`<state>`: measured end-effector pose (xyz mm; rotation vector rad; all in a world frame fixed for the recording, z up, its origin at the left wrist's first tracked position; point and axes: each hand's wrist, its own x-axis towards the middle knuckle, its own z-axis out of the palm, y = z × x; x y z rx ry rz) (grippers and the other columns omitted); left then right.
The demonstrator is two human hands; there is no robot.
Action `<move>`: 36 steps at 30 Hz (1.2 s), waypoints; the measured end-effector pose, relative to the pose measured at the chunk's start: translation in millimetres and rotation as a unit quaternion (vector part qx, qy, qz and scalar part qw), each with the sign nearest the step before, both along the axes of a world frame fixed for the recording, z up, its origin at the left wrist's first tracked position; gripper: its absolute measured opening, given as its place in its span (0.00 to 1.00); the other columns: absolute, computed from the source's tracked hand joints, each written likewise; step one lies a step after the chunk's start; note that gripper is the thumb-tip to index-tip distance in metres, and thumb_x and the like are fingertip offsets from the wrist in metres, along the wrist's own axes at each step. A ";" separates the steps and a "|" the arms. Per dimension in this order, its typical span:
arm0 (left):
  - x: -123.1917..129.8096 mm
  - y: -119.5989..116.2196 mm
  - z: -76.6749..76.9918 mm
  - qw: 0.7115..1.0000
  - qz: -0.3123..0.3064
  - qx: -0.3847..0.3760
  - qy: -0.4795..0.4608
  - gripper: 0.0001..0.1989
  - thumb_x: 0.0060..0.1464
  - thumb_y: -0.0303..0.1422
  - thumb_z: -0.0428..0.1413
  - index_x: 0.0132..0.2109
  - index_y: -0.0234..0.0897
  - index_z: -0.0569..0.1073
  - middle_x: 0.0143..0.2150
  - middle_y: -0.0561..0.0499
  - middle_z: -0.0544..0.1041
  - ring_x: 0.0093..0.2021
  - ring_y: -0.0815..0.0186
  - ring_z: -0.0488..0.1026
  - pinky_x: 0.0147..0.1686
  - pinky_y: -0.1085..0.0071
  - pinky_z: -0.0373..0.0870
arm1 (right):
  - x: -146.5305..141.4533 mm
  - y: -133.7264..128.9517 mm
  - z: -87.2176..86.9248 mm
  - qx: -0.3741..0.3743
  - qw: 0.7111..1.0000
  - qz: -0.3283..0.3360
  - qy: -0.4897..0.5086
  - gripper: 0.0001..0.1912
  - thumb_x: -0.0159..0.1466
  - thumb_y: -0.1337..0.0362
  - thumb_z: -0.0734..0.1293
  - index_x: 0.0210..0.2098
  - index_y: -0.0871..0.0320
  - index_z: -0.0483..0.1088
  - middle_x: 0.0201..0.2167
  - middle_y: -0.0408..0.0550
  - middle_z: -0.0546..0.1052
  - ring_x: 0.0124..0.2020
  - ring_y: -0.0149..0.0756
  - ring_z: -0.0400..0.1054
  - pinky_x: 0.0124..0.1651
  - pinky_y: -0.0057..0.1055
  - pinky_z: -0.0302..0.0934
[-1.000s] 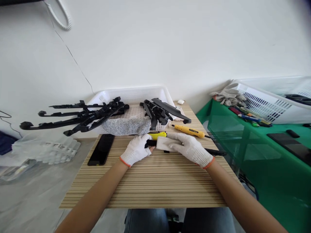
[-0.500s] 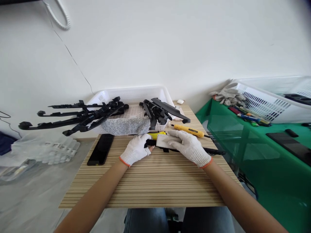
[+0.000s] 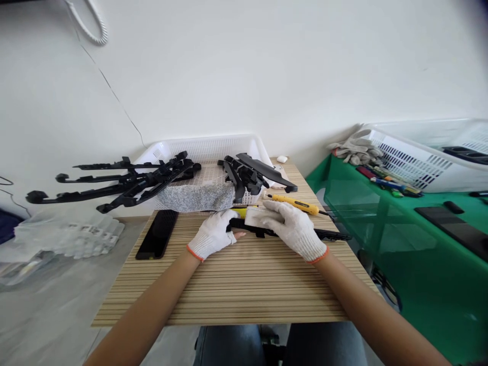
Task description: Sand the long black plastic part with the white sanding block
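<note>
Stacks of translucent plastic pieces in clear wrapping (image 3: 87,231) lie on the floor at nine o'clock, counting from the person's hands with twelve straight ahead. At ten to eleven, long black moulded plastic parts (image 3: 129,185) rest across the white perforated plastic basket (image 3: 213,145), their ends jutting over its left side. A black rectangular phone (image 3: 157,235) lies at nine on the striped wood-look table (image 3: 229,290), and a speckled grey cloth (image 3: 196,197) drapes over the basket's near edge at eleven.

The left hand (image 3: 213,231), in a white knitted glove with an orange cuff, curls closed around the left end of a slim black plastic strip (image 3: 260,233); one bare fingertip shows. The strip runs along the table from nine to three, passing under the right hand. Just beyond it lies a bright yellow handle (image 3: 241,212), partly hidden. Shorter black curved parts (image 3: 249,175) sit in the basket at twelve.

A flat white pad (image 3: 257,217) lies against the strip, held by the similarly gloved right hand (image 3: 295,226), whose fingers are slightly bent over it; its thumb cannot be made out. A yellow-orange pen-shaped tool (image 3: 295,203) lies at one, and a green-covered table (image 3: 366,213) stands at two to three.
</note>
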<state>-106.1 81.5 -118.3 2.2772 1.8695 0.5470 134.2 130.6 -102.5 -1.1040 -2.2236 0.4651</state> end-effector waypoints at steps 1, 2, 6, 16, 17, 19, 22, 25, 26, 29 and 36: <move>0.2 0.1 0.2 1.000 -0.002 -0.001 -0.002 0.21 0.51 0.45 0.62 0.49 0.41 0.71 0.47 0.47 0.79 0.46 0.57 0.77 0.47 0.62 0.73 | -0.8 -0.7 0.0 0.003 1.000 0.003 -0.009 0.21 0.63 0.59 0.69 0.55 0.54 0.73 0.51 0.48 0.78 0.53 0.45 0.72 0.57 0.42 0.67; 0.4 0.2 0.3 1.000 -0.005 -0.002 -0.003 0.21 0.52 0.44 0.62 0.49 0.41 0.71 0.48 0.47 0.79 0.46 0.57 0.77 0.47 0.62 0.73 | -1.8 -1.3 -0.2 0.003 1.000 0.011 -0.025 0.21 0.63 0.58 0.69 0.54 0.54 0.73 0.50 0.49 0.78 0.52 0.46 0.73 0.55 0.43 0.68; 0.6 0.5 0.4 1.000 -0.005 -0.006 -0.003 0.19 0.53 0.41 0.61 0.50 0.40 0.71 0.48 0.46 0.79 0.48 0.56 0.77 0.47 0.61 0.73 | -4.2 -2.2 -0.7 0.017 0.999 -0.004 -0.030 0.22 0.64 0.56 0.69 0.56 0.53 0.72 0.50 0.49 0.78 0.52 0.45 0.73 0.55 0.42 0.68; 2.8 -0.7 3.0 1.000 0.004 -0.013 0.010 0.17 0.54 0.39 0.60 0.50 0.40 0.71 0.48 0.46 0.79 0.47 0.55 0.77 0.46 0.61 0.73 | 4.2 3.7 2.1 0.008 1.000 0.023 -0.017 0.19 0.64 0.59 0.67 0.55 0.51 0.73 0.50 0.47 0.78 0.52 0.44 0.73 0.55 0.41 0.67; 3.0 -0.8 3.4 1.000 0.002 -0.014 0.010 0.17 0.54 0.38 0.60 0.50 0.41 0.71 0.48 0.47 0.79 0.47 0.56 0.77 0.46 0.62 0.73 | 5.1 4.7 2.6 -0.004 0.999 0.036 -0.028 0.19 0.64 0.59 0.68 0.54 0.51 0.74 0.49 0.47 0.79 0.51 0.44 0.73 0.55 0.41 0.68; 3.3 -1.0 4.0 1.000 0.001 -0.013 0.009 0.17 0.54 0.38 0.60 0.50 0.41 0.71 0.48 0.47 0.79 0.47 0.56 0.77 0.46 0.62 0.73 | 6.8 6.8 3.4 -0.022 0.998 0.034 -0.039 0.19 0.63 0.60 0.68 0.53 0.51 0.74 0.48 0.46 0.79 0.49 0.44 0.74 0.53 0.40 0.69; 3.5 -1.2 4.2 1.000 0.001 -0.009 0.009 0.17 0.54 0.38 0.59 0.51 0.40 0.71 0.49 0.46 0.79 0.48 0.55 0.77 0.46 0.62 0.73 | 8.7 9.2 4.2 -0.019 1.000 -0.014 -0.016 0.18 0.65 0.59 0.66 0.53 0.52 0.75 0.47 0.47 0.80 0.49 0.43 0.74 0.54 0.40 0.68; 3.0 -1.1 3.3 1.000 -0.003 -0.010 0.009 0.17 0.55 0.38 0.59 0.51 0.41 0.71 0.49 0.48 0.79 0.47 0.56 0.77 0.45 0.63 0.73 | 9.6 9.1 4.8 -0.056 0.997 0.021 -0.047 0.20 0.62 0.57 0.68 0.53 0.51 0.75 0.49 0.47 0.79 0.52 0.46 0.73 0.55 0.43 0.68; 2.7 -1.1 2.9 1.000 -0.002 -0.010 0.009 0.17 0.54 0.38 0.59 0.51 0.41 0.71 0.49 0.48 0.79 0.47 0.57 0.77 0.45 0.63 0.73 | 9.7 8.7 5.0 -0.074 0.995 0.036 -0.062 0.22 0.61 0.57 0.70 0.54 0.50 0.74 0.50 0.46 0.79 0.52 0.47 0.73 0.55 0.44 0.68; 2.2 -1.2 2.0 1.000 0.002 -0.008 0.011 0.18 0.54 0.39 0.59 0.51 0.41 0.71 0.48 0.48 0.79 0.46 0.57 0.77 0.44 0.63 0.73 | 10.5 7.7 6.1 -0.094 0.994 0.033 -0.033 0.24 0.61 0.57 0.70 0.56 0.51 0.73 0.51 0.47 0.78 0.53 0.47 0.72 0.56 0.45 0.68; 1.8 -0.6 0.8 1.000 0.005 -0.006 0.009 0.17 0.54 0.39 0.60 0.50 0.42 0.71 0.47 0.47 0.79 0.45 0.58 0.78 0.44 0.63 0.73 | 10.0 8.7 5.5 -0.068 0.996 0.049 -0.011 0.20 0.63 0.60 0.68 0.55 0.51 0.74 0.51 0.46 0.78 0.53 0.44 0.72 0.59 0.43 0.66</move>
